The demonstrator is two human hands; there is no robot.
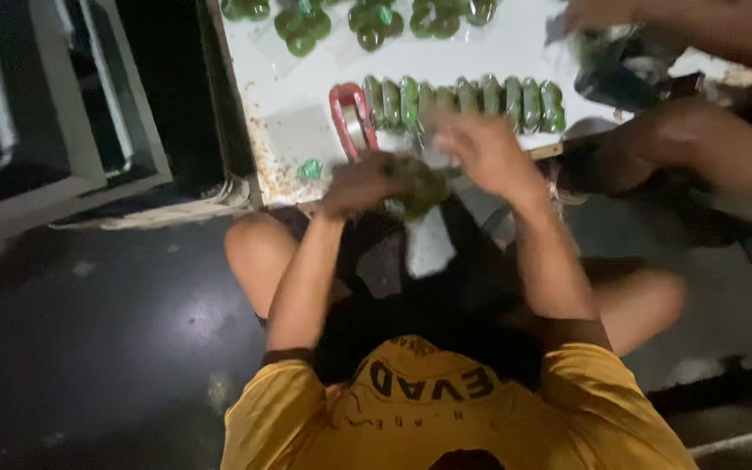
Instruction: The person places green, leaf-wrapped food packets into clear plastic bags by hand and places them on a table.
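Note:
My left hand is closed on a green bundle in clear wrap, held over my lap at the near edge of a white board. My right hand is blurred and sits just above and to the right of the bundle, fingers bent toward it; its grip does not show. A row of several similar green wrapped pieces lies on the board right behind my hands. A red tape dispenser stands at the row's left end.
More green packs lie at the board's far edge, and a small green scrap lies near its front. Another person's forearm and hand reach in at the right. A grey metal frame stands left; dark floor surrounds my knees.

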